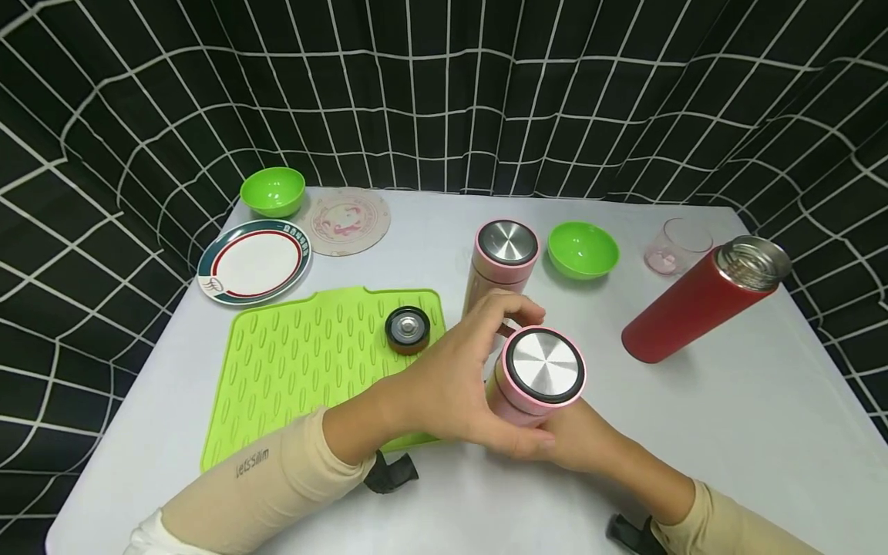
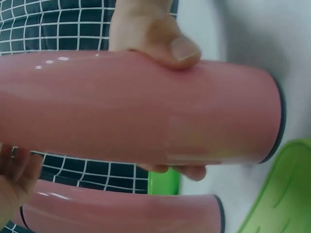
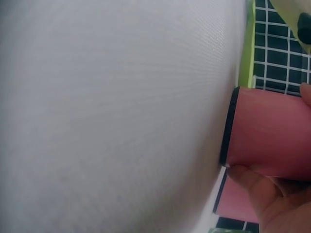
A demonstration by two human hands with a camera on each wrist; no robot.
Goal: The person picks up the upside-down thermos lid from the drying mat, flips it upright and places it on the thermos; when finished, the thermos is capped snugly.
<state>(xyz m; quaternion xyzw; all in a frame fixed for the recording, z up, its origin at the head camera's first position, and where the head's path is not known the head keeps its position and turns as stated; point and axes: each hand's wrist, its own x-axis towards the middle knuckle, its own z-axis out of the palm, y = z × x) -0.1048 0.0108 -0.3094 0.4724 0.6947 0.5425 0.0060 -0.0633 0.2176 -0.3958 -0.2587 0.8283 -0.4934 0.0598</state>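
A pink thermos (image 1: 544, 366) with a brushed-metal lid top stands between both hands, slightly tilted in the head view. Around its upper part curl the thumb and fingers of my left hand (image 1: 461, 378). Lower down, my right hand (image 2: 150, 36) grips the body, mostly hidden behind the thermos in the head view. The dark base is close to the white table; whether it touches I cannot tell. Just behind stands a second pink thermos (image 1: 502, 254). On the green ribbed mat (image 1: 298, 362) sits a small round black-rimmed stopper or lid (image 1: 407, 329).
An uncapped red flask (image 1: 694, 308) stands at the right, near a clear glass (image 1: 680, 245). Green bowls are at the back, one (image 1: 583, 250) beside the second thermos, another (image 1: 274, 192) at the left. Nearby are a rimmed plate (image 1: 257, 262) and a round pink-patterned mat (image 1: 347, 221).
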